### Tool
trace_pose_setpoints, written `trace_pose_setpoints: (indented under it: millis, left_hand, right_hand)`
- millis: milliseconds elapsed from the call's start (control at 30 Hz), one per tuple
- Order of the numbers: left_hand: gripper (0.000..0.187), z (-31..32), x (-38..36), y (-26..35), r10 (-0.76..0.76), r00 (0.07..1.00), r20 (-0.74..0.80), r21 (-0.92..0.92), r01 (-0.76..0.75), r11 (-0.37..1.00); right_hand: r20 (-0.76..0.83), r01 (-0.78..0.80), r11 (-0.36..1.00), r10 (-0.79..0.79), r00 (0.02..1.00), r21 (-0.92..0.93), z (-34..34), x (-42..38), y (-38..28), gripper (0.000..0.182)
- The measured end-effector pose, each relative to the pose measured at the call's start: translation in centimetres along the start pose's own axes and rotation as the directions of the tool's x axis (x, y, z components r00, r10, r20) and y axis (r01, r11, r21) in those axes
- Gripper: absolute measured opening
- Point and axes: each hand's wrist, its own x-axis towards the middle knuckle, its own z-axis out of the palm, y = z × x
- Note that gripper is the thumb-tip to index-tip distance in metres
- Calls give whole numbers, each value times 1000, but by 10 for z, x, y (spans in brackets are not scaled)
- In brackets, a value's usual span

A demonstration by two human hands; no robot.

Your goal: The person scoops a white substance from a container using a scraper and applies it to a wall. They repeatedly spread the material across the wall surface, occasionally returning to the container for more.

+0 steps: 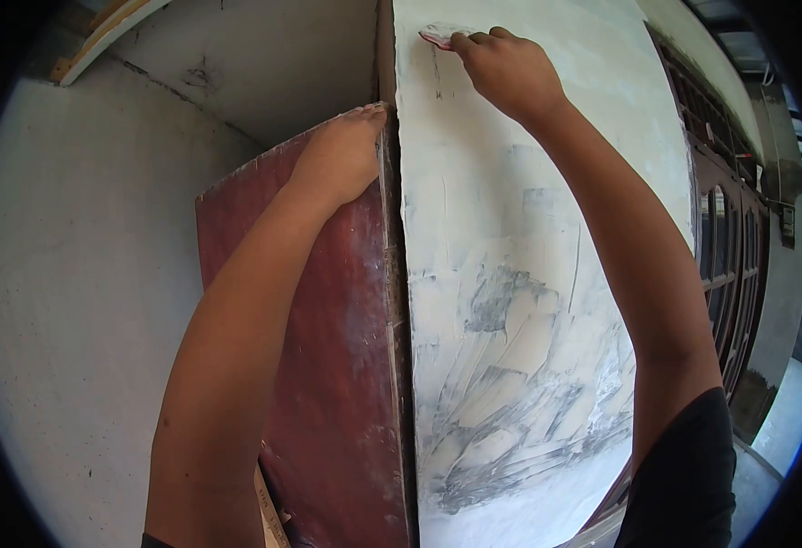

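With my right hand (511, 75) I hold a small red-edged putty scraper (437, 40) against the upper part of a white wall (474, 164). My fingers cover much of the tool, so its full shape is hidden. Pale filler is smeared over the wall, with grey streaks and patches showing lower down. My left hand (342, 153) is closed over the top corner of a dark red wooden panel (328, 301), its fingers hooked over the upper edge. The panel stands upright beside the wall, a narrow dark gap between them.
Another plastered wall (100, 256) rises on the left. A wooden piece (104, 41) juts in at the top left. Low behind my left arm leans a strip of wood (271, 511). Brown window-paned doors (730, 247) stand beyond the white wall on the right.
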Motion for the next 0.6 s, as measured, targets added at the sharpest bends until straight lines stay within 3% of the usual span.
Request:
trace_pose_setpoints:
  millis: [67,100,233,300,400,500,533,600]
  left_hand:
    - [56,-1,1,0,-4,1000,14,10,4,1000]
    - [56,-2,2,0,-3,1000,30,18,2,1000]
    - [56,-3,-1,-1,7,1000,26,-19,-6,1000]
    - [55,-4,1,1,-15,999,36,-33,16,999]
    - [55,-5,1,4,-19,999,46,-4,19,1000]
    - [54,6,-2,0,-17,1000,-15,10,17,1000]
    - [54,6,-1,-2,-16,1000,-16,9,16,1000]
    - [55,7,0,-2,2,1000,-6,32,-1,999]
  right_hand:
    - [122,74,994,-83,989,77,7,-4,-16,13]
    - [88,181,981,-186,978,63,4,-17,-28,15]
    - [90,186,976,-196,977,110,-29,-46,-41,18]
    - [108,115,978,-135,985,175,-43,-40,-30,19]
    - [17,-8,996,6,1000,84,-27,-5,-3,13]
    - [65,2,1000,-1,998,-18,4,13,6,13]
    - [120,39,998,-44,992,42,3,10,-6,13]
    - [41,180,980,-184,982,78,3,-17,-33,17]
